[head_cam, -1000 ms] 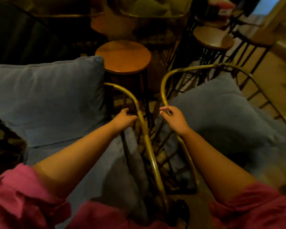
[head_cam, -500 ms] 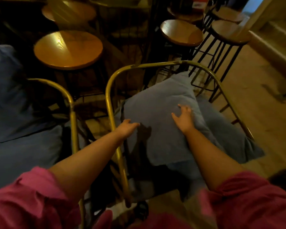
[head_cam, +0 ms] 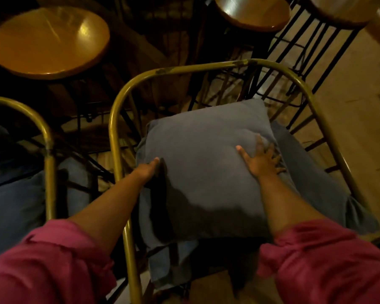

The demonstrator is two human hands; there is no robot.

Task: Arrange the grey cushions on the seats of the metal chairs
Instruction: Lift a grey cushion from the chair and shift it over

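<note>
A square grey cushion [head_cam: 202, 172] lies on the seat of the gold-framed metal chair [head_cam: 206, 68] in the middle of the view. Under it and sticking out to the right is a second grey cushion [head_cam: 312, 185]. My left hand [head_cam: 148, 171] grips the top cushion's left edge, thumb on top and fingers hidden behind the edge. My right hand [head_cam: 261, 160] rests flat on the cushion's right side with its fingers spread. At the far left stands another gold-framed chair [head_cam: 47, 141] with a grey cushion [head_cam: 11, 200] on its seat.
Round wooden stools stand beyond the chairs: one at the upper left [head_cam: 48, 40], one at the top centre [head_cam: 252, 15], and a third at the top right [head_cam: 338, 9] on black metal legs. Wooden floor [head_cam: 360, 88] runs along the right.
My hands left the two chair frames and went onto the right chair's cushion. The left hand has closed on its left edge, and the right has slid further right. The view came closer.
</note>
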